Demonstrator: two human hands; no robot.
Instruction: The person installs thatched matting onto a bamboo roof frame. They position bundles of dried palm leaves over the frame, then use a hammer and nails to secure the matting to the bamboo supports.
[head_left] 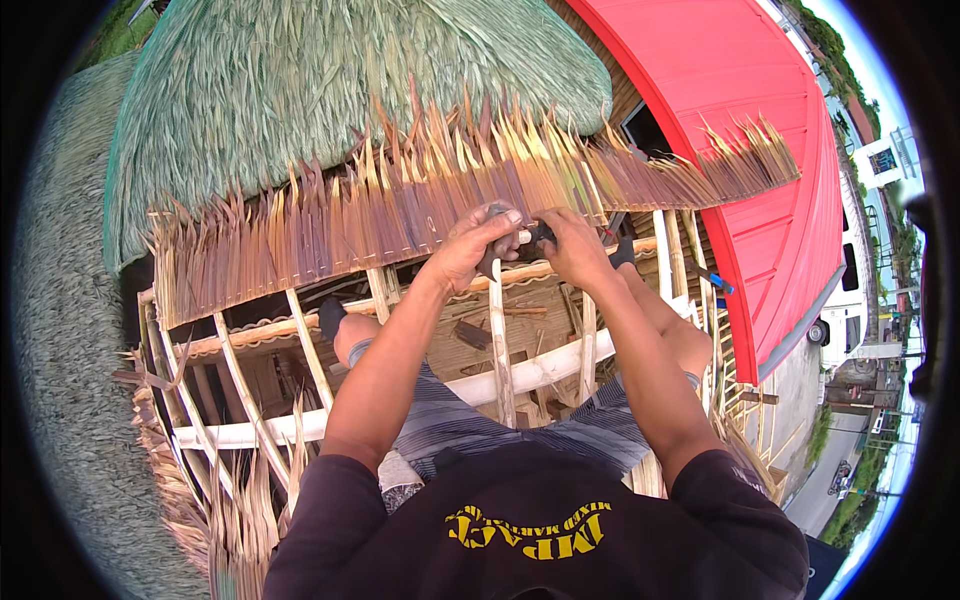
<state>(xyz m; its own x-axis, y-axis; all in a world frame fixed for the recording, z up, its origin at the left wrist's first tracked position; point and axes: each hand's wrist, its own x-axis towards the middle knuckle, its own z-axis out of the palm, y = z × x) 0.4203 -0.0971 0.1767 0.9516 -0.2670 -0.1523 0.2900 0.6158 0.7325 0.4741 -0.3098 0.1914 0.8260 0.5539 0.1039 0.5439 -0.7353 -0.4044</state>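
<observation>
Clearly both hands meet at one spot, at the lower edge of the dry palm-leaf thatch panel (400, 215), where an upright bamboo rafter (498, 340) comes up to it. The left hand (478, 245) is closed, fingers curled over something grey at the top of the rafter, just under the leaf edge. The right hand (568, 245) is touching it on the right side, also closed, and pinches a small dark thing (541, 233) between thumb and fingers.

I think the main danger is the position. The person sits on the open bamboo frame with the legs over a pale horizontal pole (520, 375), high over the ground, and both hands are busy. If a pole bends or a foot slips, no hand is free to catch hold. The stiff leaf tips near the knuckles could scratch the skin. The small dark thing could slip from the fingers and fall through the gaps below the hands.

What the dark thing is, I cannot tell: a tool, a cord or a tie. The grey thing is mostly covered by the left fingers. The place where panel and rafter join is hidden behind both hands.
</observation>
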